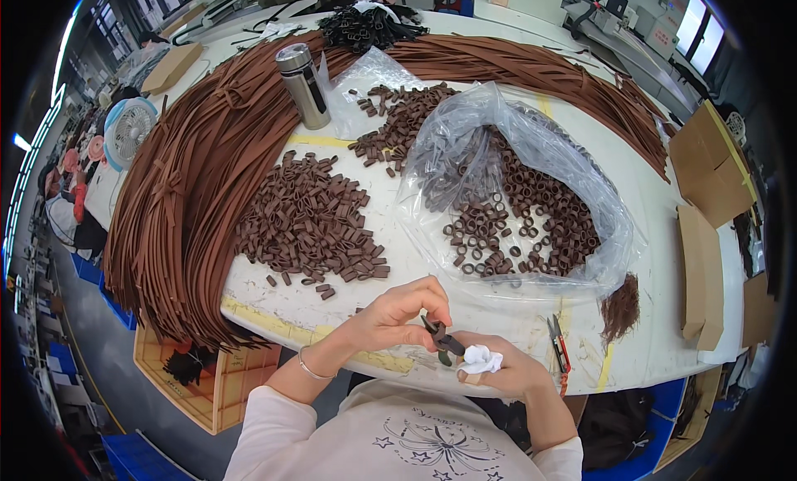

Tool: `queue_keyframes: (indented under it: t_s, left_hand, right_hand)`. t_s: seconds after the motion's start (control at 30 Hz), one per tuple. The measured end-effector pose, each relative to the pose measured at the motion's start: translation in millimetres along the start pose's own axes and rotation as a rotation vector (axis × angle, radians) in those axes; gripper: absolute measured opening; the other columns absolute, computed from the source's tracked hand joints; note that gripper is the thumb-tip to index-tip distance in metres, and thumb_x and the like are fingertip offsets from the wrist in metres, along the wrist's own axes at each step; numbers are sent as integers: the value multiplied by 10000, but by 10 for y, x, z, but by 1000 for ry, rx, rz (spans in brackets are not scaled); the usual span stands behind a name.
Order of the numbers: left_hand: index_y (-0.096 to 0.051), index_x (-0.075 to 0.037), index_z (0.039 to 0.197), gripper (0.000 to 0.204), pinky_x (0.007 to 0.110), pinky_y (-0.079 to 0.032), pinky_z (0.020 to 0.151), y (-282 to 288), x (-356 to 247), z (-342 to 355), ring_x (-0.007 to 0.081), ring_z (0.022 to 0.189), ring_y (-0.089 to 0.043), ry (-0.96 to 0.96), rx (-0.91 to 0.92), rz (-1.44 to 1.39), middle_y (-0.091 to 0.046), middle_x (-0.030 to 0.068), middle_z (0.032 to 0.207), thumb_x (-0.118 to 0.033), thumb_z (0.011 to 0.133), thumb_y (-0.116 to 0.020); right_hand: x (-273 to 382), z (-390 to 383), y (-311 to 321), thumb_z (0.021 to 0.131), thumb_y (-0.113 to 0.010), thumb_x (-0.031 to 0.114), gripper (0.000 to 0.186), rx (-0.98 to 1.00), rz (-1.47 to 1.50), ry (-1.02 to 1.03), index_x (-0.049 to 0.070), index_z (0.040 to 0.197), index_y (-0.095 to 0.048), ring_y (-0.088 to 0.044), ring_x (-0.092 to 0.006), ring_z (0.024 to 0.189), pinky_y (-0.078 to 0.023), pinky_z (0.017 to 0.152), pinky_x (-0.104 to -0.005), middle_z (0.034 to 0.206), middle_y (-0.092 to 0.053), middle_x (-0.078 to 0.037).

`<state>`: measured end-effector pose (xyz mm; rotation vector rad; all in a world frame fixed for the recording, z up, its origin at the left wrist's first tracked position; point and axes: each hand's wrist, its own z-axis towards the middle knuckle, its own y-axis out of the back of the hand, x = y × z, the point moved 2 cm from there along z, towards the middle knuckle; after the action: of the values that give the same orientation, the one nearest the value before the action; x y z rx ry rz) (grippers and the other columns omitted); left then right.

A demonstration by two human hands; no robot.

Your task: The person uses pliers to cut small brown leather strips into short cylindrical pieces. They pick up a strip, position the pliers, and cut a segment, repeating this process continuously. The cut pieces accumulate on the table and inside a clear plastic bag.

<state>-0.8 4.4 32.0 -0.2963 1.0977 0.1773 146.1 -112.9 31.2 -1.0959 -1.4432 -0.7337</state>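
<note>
Above the table's near edge, my two hands meet. My left hand has its thumb and fingers pinched on a small dark brown loop. My right hand is closed around pliers, whose dark jaws touch or grip the loop; how far they are closed is hard to make out. White cloth wraps a finger of that hand. Past my left hand lies a heap of flattened brown loops. Rounder brown rings fill an open clear plastic bag farther off.
Long brown straps curve round the left and far sides of the table. A steel flask stands near another loop pile. Red-handled snips and a brown thread tangle lie right. Cardboard boxes border the right edge.
</note>
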Motion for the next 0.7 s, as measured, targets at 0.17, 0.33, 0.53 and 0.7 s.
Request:
queue_keyframes:
  t_s: [0.17, 0.33, 0.53, 0.7]
  left_hand:
    - [-543, 1, 898, 272, 248, -364, 656, 20, 83, -20, 140, 735, -437, 45, -120, 141, -461, 57, 819, -245, 787, -580]
    - [-533, -20, 876, 226, 245, -358, 685, 88, 188, -71, 136, 753, -444, 23, -200, 195, -468, 44, 818, -229, 797, -564]
    - [-523, -25, 844, 211, 241, -356, 680, 130, 253, -64, 135, 744, -440, -6, -242, 226, -464, 41, 814, -231, 809, -547]
    - [-511, -26, 842, 230, 236, -359, 667, 131, 258, -53, 134, 735, -436, -5, -267, 246, -448, 44, 802, -256, 824, -525]
  right_hand:
    - [-132, 150, 43, 749, -590, 129, 305, -148, -267, 201, -54, 970, -488, -483, -158, 743, -386, 668, -256, 926, -514, -91]
    - [-261, 289, 39, 739, -597, 125, 203, -211, -357, 299, -29, 835, -505, -494, -204, 707, -398, 637, -275, 893, -515, -106]
    - [-356, 381, 36, 710, -602, 91, 147, -258, -375, 350, 4, 795, -519, -526, -228, 668, -417, 603, -282, 853, -525, -108]
    - [-357, 397, 39, 698, -602, 79, 152, -276, -387, 379, 4, 801, -519, -540, -232, 682, -427, 610, -287, 858, -529, -112]
